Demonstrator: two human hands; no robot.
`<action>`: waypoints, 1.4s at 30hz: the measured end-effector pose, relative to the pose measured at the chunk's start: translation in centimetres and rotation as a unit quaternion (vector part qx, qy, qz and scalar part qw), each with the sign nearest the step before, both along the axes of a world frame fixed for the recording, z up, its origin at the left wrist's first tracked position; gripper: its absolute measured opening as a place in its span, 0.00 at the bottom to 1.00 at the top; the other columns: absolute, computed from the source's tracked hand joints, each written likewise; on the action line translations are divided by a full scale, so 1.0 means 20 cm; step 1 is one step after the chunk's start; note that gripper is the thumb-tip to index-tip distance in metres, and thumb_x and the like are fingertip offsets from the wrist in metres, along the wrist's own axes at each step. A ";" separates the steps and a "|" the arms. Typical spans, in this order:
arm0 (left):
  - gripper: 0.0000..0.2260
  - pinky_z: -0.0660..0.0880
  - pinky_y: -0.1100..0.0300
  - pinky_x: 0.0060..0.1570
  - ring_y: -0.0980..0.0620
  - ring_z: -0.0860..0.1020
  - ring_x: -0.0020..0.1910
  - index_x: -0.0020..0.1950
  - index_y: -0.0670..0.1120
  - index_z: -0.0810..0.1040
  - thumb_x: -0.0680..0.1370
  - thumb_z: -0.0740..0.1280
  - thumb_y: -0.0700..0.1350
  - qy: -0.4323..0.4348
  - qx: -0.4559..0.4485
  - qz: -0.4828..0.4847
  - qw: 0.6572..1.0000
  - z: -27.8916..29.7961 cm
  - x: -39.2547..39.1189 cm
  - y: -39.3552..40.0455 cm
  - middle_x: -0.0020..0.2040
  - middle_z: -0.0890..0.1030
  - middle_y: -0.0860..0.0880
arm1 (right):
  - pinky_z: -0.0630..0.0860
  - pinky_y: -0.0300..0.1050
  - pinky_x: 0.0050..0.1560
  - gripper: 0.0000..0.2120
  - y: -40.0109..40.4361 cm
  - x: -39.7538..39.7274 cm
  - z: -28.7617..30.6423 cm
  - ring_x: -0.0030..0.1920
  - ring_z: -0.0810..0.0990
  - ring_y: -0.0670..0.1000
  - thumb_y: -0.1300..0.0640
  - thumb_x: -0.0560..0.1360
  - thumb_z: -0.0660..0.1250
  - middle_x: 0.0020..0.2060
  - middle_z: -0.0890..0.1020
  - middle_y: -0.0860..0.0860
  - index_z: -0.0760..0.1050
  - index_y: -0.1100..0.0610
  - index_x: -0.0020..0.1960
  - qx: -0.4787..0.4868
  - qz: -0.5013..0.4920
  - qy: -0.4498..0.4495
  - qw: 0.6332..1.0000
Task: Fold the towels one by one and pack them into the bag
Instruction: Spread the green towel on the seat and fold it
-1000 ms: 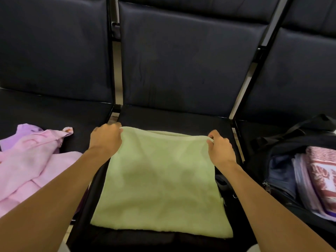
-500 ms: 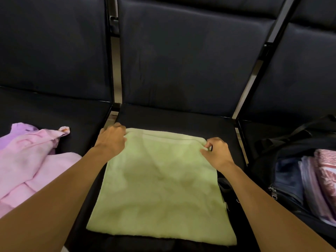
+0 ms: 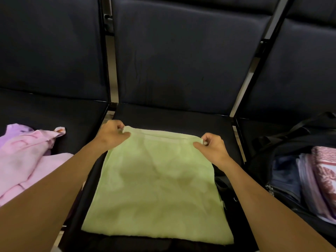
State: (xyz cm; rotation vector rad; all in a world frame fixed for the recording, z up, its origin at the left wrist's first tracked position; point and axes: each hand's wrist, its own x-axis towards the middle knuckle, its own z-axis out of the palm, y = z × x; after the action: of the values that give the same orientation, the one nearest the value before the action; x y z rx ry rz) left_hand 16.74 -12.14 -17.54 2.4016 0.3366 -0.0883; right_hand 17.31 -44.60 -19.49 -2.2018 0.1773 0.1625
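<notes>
Hands pinch the far corners of the green towel (image 3: 156, 182), left hand (image 3: 113, 134) and right hand (image 3: 211, 147) alike; it lies flat on the middle seat (image 3: 172, 118), running toward the seat's front edge, the bag (image 3: 283, 148) open rightward.

No readable text, labels, brands or numbers anywhere

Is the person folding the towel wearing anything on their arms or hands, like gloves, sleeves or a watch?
No. Both forearms are bare as far as the picture shows, with no sleeve edge in view. The left hand and the right hand have no gloves, and no watch, bracelet or ring shows on either. No markings are visible.
</notes>
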 end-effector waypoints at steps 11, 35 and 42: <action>0.04 0.73 0.57 0.42 0.44 0.80 0.42 0.43 0.38 0.82 0.75 0.70 0.39 -0.022 0.037 0.033 0.999 0.04 0.00 0.04 0.41 0.82 0.41 | 0.83 0.50 0.42 0.07 -0.10 0.00 0.04 0.38 0.84 0.51 0.65 0.74 0.69 0.37 0.84 0.49 0.84 0.56 0.49 -0.092 -0.028 -0.075 0.993; 0.13 0.71 0.56 0.37 0.46 0.77 0.35 0.31 0.47 0.75 0.72 0.72 0.35 -0.109 0.119 0.028 0.986 0.51 -0.44 0.10 0.33 0.77 0.47 | 0.68 0.29 0.45 0.04 -0.16 -0.36 0.49 0.36 0.75 0.46 0.57 0.76 0.72 0.35 0.80 0.46 0.86 0.54 0.47 -0.104 -0.023 -0.262 0.959; 0.03 0.72 0.58 0.39 0.48 0.78 0.36 0.40 0.43 0.83 0.73 0.74 0.41 -0.124 0.121 0.012 0.985 0.54 -0.63 0.08 0.35 0.81 0.47 | 0.71 0.28 0.40 0.04 -0.18 -0.51 0.60 0.37 0.78 0.43 0.59 0.76 0.71 0.37 0.82 0.45 0.86 0.55 0.47 -0.092 -0.050 -0.280 0.954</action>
State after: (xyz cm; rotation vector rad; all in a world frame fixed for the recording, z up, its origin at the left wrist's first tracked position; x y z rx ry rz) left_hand 4.19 -10.46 -6.80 2.6096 0.2716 0.2745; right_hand 7.15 -48.13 -7.44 -2.3238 -0.0157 -0.5533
